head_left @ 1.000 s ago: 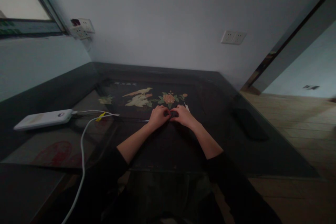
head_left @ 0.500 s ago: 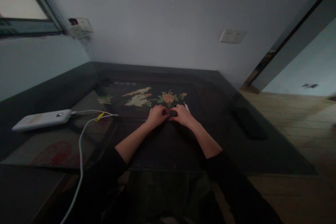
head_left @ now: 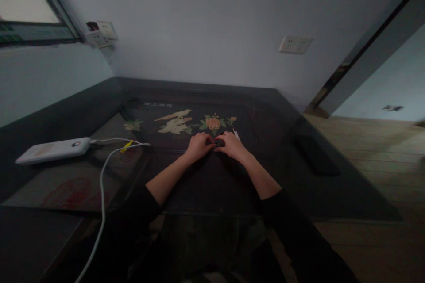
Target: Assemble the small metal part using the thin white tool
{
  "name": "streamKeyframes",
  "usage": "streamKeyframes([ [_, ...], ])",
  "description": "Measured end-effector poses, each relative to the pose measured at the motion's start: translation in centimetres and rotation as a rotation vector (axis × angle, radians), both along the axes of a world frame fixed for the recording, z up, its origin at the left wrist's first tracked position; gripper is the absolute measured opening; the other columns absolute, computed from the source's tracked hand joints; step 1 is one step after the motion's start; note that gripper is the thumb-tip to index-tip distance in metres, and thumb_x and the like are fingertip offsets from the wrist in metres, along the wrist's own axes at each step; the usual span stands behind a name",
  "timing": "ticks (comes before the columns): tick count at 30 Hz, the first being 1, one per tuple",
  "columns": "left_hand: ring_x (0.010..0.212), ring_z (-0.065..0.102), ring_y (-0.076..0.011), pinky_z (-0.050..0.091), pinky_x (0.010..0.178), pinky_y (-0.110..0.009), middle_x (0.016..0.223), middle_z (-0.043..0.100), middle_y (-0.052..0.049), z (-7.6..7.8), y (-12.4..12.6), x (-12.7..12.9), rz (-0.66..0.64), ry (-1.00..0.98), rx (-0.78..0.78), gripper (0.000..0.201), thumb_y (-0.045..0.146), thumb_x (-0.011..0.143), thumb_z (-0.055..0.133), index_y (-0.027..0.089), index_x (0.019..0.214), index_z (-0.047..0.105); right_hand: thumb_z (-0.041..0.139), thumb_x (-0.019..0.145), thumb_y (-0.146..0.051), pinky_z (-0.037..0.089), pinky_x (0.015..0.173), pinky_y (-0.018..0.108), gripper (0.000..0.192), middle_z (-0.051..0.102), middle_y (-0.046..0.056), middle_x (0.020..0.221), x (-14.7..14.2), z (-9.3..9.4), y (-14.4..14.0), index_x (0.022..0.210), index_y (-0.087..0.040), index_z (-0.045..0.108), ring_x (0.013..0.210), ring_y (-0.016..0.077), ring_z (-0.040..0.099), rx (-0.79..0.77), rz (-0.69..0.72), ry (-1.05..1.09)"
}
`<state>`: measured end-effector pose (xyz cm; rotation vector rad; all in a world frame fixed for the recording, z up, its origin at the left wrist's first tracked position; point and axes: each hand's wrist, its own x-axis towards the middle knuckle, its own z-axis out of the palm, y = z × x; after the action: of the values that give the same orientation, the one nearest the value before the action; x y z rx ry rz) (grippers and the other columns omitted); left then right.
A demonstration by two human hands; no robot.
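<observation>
A small dark object (head_left: 218, 143) sits between my two hands, low over the table; its kind is too dim and small to make out. My left hand (head_left: 199, 145) has its fingers curled in at the object's left side. On the other side my right hand (head_left: 230, 143) pinches it between thumb and fingers. Just behind the right hand a thin white strip (head_left: 236, 135) shows, partly hidden by that hand. Under both hands lies the dark, glossy table (head_left: 212, 181), decorated with a peony and birds.
A white power bank (head_left: 55, 150) lies at the left, with a white cable (head_left: 102, 185) bearing a yellow tag (head_left: 126, 146). A flat black phone-like slab (head_left: 315, 155) rests at the right. Wall sockets (head_left: 295, 45) are above the table's back edge.
</observation>
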<state>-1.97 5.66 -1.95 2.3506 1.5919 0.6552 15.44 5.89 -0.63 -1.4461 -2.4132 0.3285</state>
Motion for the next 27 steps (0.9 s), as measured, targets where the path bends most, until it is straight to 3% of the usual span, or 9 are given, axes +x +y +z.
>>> streamKeyframes([
  [14, 0.082, 0.055, -0.0193, 0.042, 0.075, -0.031, 0.082, 0.061, -0.004, -0.35, 0.22, 0.01, -0.04, -0.078, 0.018, 0.008, 0.027, 0.077, 0.066, 0.019, 0.08, 0.065, 0.076, 0.073, -0.035, 0.039, 0.084, 0.033, 0.043, 0.058, 0.009, 0.098, -0.02, 0.13, -0.16, 0.112, -0.019, 0.067, 0.097, 0.0233, 0.051, 0.006, -0.001, -0.019],
  [20, 0.083, 0.055, -0.0192, 0.042, 0.074, -0.031, 0.084, 0.061, -0.003, -0.51, 0.26, -0.13, -0.041, -0.1, 0.045, 0.014, 0.025, 0.076, 0.066, 0.019, 0.087, 0.061, 0.076, 0.074, -0.035, 0.039, 0.084, 0.033, 0.045, 0.057, 0.01, 0.1, -0.06, 0.19, -0.15, 0.114, -0.017, 0.067, 0.099, 0.024, 0.051, -0.003, 0.003, -0.028],
  [27, 0.082, 0.056, -0.0189, 0.042, 0.074, -0.03, 0.084, 0.062, -0.004, 0.05, 0.39, -0.64, -0.063, -0.065, 0.061, 0.01, 0.028, 0.079, 0.063, 0.02, 0.084, 0.066, 0.076, 0.074, -0.036, 0.04, 0.084, 0.035, 0.044, 0.058, 0.01, 0.1, -0.07, 0.2, -0.24, 0.112, -0.018, 0.067, 0.1, 0.0247, 0.051, 0.003, -0.011, -0.017],
])
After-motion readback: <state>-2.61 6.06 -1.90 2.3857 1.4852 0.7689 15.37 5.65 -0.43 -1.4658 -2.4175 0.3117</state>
